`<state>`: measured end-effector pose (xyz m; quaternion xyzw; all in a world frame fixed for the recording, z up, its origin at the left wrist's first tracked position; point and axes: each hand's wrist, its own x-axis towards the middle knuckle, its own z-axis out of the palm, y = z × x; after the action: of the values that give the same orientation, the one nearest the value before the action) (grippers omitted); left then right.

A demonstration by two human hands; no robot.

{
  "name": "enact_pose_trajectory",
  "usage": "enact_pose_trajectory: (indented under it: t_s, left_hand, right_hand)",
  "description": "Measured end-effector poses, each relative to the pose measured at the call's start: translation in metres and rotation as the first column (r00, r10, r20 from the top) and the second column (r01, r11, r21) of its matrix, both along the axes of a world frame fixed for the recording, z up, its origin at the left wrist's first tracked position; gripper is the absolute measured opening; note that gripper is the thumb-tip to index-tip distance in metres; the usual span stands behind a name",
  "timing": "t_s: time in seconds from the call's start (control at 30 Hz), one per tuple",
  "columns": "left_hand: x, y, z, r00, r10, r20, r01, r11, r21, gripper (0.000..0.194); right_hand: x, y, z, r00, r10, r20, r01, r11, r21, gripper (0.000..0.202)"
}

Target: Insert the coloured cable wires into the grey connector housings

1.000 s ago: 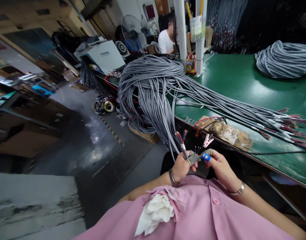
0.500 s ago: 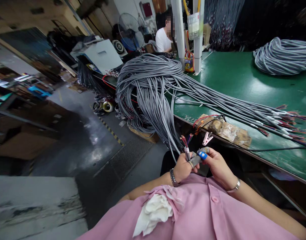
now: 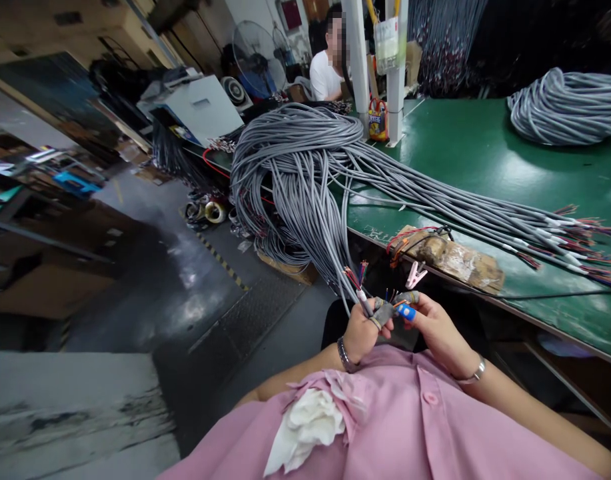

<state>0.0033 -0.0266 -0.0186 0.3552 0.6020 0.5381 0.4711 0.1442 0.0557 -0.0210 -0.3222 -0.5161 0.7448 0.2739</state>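
My left hand (image 3: 364,329) is closed around the end of a grey cable (image 3: 363,304), with grey coverings on some fingertips. Coloured wires (image 3: 356,275) fan out above a white band on a cable end at that hand. Close beside it, my right hand (image 3: 438,331) pinches a thin orange wire (image 3: 400,303) between covered fingertips, one wrapped in blue. A few short dark wires rise between the two hands. Behind them, a large bundle of grey cables (image 3: 305,193) hangs over the bench edge; other cable ends lie along the green bench (image 3: 460,160).
A taped wooden block (image 3: 450,260) with red and black leads lies at the bench edge, beside a pink clip (image 3: 415,275). A coil of grey cable (image 3: 560,110) rests at the back right. White posts (image 3: 395,80) stand mid-bench. A person in white (image 3: 326,73) sits beyond.
My hands have drawn slightly apart, and an orange wire and short dark wires now show between them. The cable end at my left hand has shifted left and tilted.
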Motion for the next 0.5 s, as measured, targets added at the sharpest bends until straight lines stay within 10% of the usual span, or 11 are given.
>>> enact_pose_trajectory:
  t_s: [0.5]
  left_hand:
    - [0.0012,-0.0005,-0.0026,0.996,0.089,-0.016,-0.089,0.996,0.010,0.038]
  right_hand:
    - [-0.0005,-0.0096,-0.0053,0.999,-0.031,0.044,0.033,0.998,-0.059,0.027]
